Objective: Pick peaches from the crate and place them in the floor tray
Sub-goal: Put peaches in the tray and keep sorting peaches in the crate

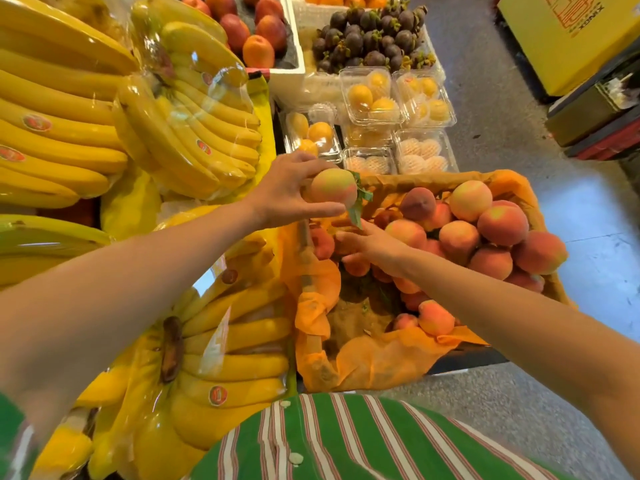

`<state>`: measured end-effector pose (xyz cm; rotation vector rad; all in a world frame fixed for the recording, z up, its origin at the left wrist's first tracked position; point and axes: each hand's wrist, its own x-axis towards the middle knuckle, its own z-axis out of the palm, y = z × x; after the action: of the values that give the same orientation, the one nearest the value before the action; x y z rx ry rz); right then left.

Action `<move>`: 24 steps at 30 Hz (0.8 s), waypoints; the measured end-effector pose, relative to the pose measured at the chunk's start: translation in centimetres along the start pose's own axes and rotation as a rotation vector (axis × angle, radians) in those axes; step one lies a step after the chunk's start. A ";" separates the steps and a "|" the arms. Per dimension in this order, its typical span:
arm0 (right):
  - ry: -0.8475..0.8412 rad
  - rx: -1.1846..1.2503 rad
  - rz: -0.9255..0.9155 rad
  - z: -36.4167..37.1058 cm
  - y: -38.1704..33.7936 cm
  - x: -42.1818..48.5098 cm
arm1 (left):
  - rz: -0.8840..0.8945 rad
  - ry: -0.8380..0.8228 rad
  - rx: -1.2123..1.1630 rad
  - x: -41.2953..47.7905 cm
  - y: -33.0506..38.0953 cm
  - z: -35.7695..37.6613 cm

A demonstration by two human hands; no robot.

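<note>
A crate (349,362) lined with orange paper holds several pink and yellow peaches (498,237), piled toward its far right. My left hand (284,192) grips a pale peach (333,189) with green leaves on its stem, held above the crate's far left corner. My right hand (372,245) reaches into the crate just below it, fingers stretched over the peaches at the left side. I cannot tell if it holds one. No floor tray is in view.
Bagged banana bunches (194,133) fill the stand on the left. Clear clamshell boxes of yellow fruit (372,98), mangosteens (374,39) and a white box of nectarines (256,29) lie behind the crate. Grey floor (519,133) runs along the right, with a yellow carton (571,39).
</note>
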<state>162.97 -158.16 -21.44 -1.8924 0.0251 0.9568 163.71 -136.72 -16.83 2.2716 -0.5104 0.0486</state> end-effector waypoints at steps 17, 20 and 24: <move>0.005 -0.448 -0.200 1.9 0.4 1.7 | -0.128 -0.041 -0.073 1.0 -0.6 0.2; 0.053 -0.394 -0.215 0.3 0.9 0.1 | -0.130 -0.008 -0.159 1.3 0.1 0.0; 0.031 -0.248 -0.238 -2.4 1.2 -3.5 | -0.169 -0.016 -0.427 2.2 1.0 0.3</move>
<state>161.57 -161.89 -19.64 -2.0806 -0.3067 0.7951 165.29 -138.34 -15.90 1.8874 -0.2999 -0.1510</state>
